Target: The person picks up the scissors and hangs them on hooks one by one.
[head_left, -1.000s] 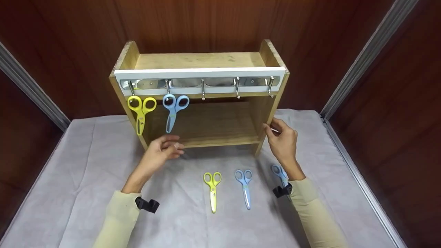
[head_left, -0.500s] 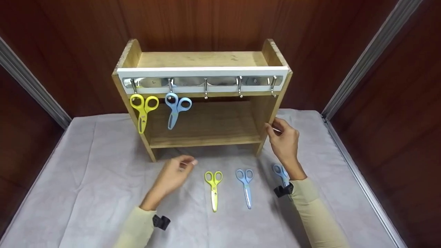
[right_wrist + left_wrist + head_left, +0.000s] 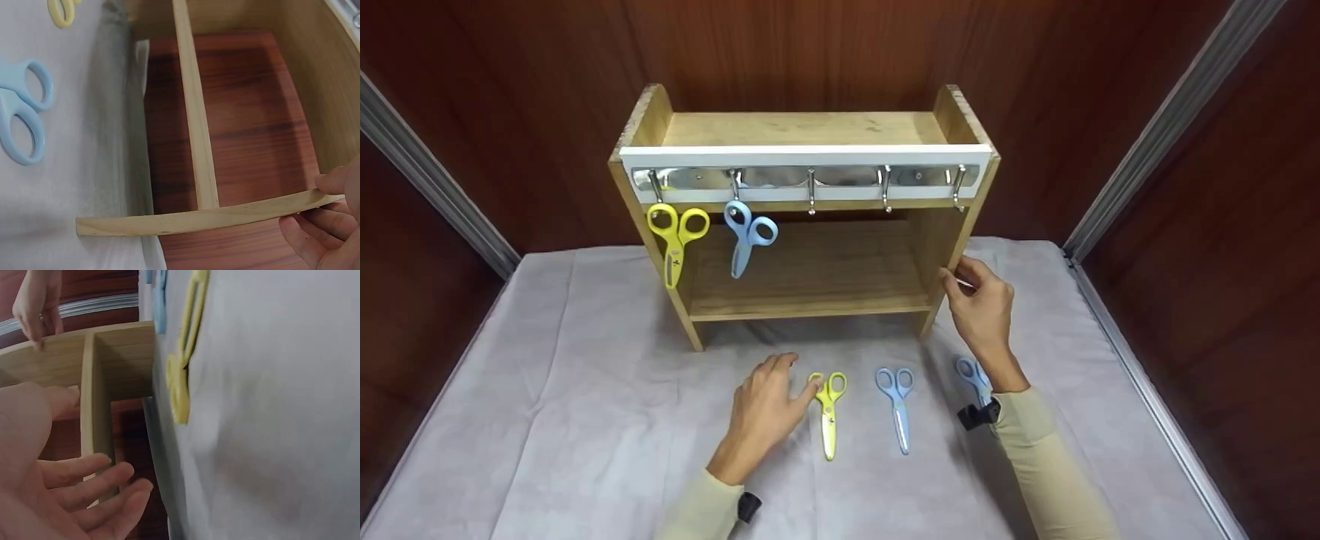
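The left hand (image 3: 769, 401), released, is hovering beside yellow ring-handled scissors (image 3: 829, 416); the right hand (image 3: 985, 306) is grasping a pale wooden rack (image 3: 825, 285).

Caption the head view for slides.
Left hand beside the yellow scissors on the cloth, right hand gripping the wooden shelf by its side.

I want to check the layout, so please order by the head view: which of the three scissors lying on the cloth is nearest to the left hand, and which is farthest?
1. Yellow scissors: just right of the left hand, beside its thumb.
2. Middle blue scissors: farther right.
3. Rightmost blue scissors: farthest right, partly hidden.
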`<state>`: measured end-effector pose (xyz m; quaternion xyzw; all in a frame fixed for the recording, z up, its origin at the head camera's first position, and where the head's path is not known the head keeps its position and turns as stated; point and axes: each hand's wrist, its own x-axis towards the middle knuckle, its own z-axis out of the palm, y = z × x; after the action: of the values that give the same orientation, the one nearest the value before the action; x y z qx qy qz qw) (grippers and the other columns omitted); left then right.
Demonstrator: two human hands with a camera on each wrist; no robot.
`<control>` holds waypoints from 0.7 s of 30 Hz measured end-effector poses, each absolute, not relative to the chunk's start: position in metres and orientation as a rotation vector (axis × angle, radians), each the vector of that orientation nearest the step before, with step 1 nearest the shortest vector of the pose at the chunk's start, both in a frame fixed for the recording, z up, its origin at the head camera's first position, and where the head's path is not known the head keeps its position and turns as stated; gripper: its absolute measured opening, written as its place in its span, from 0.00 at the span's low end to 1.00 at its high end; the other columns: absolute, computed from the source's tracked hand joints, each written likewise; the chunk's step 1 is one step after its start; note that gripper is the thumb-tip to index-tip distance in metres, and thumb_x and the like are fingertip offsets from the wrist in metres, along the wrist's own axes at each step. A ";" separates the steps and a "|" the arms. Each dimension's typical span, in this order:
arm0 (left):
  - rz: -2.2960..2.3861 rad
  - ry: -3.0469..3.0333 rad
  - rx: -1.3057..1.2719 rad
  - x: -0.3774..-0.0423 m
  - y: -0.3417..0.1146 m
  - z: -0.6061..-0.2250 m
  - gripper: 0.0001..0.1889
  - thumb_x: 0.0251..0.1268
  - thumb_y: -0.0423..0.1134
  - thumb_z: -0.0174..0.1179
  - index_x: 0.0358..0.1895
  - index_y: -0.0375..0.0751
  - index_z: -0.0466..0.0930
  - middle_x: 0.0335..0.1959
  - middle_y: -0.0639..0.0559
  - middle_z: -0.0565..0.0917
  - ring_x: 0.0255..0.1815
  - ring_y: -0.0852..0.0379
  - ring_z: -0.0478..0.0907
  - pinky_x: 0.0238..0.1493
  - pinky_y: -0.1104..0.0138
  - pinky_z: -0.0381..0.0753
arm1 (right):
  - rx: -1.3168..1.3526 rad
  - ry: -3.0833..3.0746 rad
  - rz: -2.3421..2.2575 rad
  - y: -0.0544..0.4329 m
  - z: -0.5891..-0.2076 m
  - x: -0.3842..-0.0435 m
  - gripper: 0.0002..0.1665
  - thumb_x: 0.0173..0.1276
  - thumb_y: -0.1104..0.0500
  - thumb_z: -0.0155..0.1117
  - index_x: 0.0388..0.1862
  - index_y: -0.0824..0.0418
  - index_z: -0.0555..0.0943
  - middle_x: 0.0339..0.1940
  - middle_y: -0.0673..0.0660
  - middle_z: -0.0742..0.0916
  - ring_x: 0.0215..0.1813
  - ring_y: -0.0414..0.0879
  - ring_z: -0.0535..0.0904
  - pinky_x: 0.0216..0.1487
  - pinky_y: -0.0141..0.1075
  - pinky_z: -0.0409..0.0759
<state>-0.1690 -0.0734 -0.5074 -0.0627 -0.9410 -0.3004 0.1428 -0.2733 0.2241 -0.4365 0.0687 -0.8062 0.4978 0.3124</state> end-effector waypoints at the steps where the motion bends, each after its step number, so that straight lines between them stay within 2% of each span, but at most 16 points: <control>1: -0.842 -2.710 -0.171 -0.168 -0.071 -0.510 0.28 0.67 0.54 0.70 0.59 0.35 0.85 0.52 0.40 0.89 0.49 0.40 0.89 0.42 0.47 0.89 | 0.182 -2.127 1.312 0.224 -0.437 -0.273 0.14 0.69 0.65 0.73 0.51 0.70 0.88 0.45 0.68 0.93 0.47 0.60 0.93 0.44 0.16 0.82; 5: -0.756 -2.714 -0.110 -0.161 -0.062 -0.519 0.30 0.62 0.55 0.74 0.56 0.33 0.85 0.47 0.39 0.90 0.43 0.39 0.89 0.37 0.48 0.89 | 0.177 -2.133 1.294 0.224 -0.437 -0.273 0.14 0.69 0.66 0.73 0.52 0.71 0.87 0.46 0.68 0.93 0.47 0.59 0.93 0.44 0.16 0.82; 10: -0.646 -2.733 -0.088 -0.155 -0.049 -0.529 0.34 0.56 0.56 0.78 0.54 0.29 0.84 0.45 0.37 0.90 0.45 0.41 0.88 0.38 0.50 0.90 | 0.180 -2.137 1.285 0.224 -0.436 -0.271 0.15 0.70 0.65 0.73 0.52 0.71 0.87 0.46 0.69 0.93 0.47 0.59 0.93 0.43 0.15 0.82; 15: -0.617 -2.706 -0.139 -0.153 -0.035 -0.535 0.28 0.58 0.49 0.78 0.50 0.28 0.83 0.43 0.38 0.87 0.45 0.42 0.86 0.48 0.50 0.88 | 0.181 -2.137 1.289 0.223 -0.435 -0.271 0.15 0.70 0.64 0.73 0.52 0.71 0.87 0.46 0.68 0.93 0.47 0.58 0.93 0.44 0.15 0.81; 18: -0.575 -2.689 -0.165 -0.153 -0.026 -0.539 0.27 0.59 0.45 0.76 0.51 0.25 0.82 0.46 0.33 0.87 0.50 0.36 0.86 0.58 0.46 0.85 | 0.170 -2.138 1.291 0.223 -0.435 -0.272 0.14 0.70 0.64 0.73 0.52 0.71 0.87 0.45 0.68 0.93 0.46 0.57 0.93 0.44 0.15 0.81; 21: -0.482 -2.695 -0.156 -0.153 -0.019 -0.542 0.31 0.60 0.45 0.76 0.55 0.21 0.80 0.52 0.27 0.86 0.57 0.30 0.84 0.63 0.44 0.83 | 0.161 -2.142 1.295 0.223 -0.436 -0.272 0.14 0.70 0.64 0.73 0.51 0.71 0.87 0.45 0.68 0.93 0.46 0.57 0.93 0.44 0.15 0.81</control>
<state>-0.1529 -0.0192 -0.5420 -0.0559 -0.9632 -0.1725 0.1983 -0.2721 0.2235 -0.4357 0.0612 -0.8116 0.4907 0.3111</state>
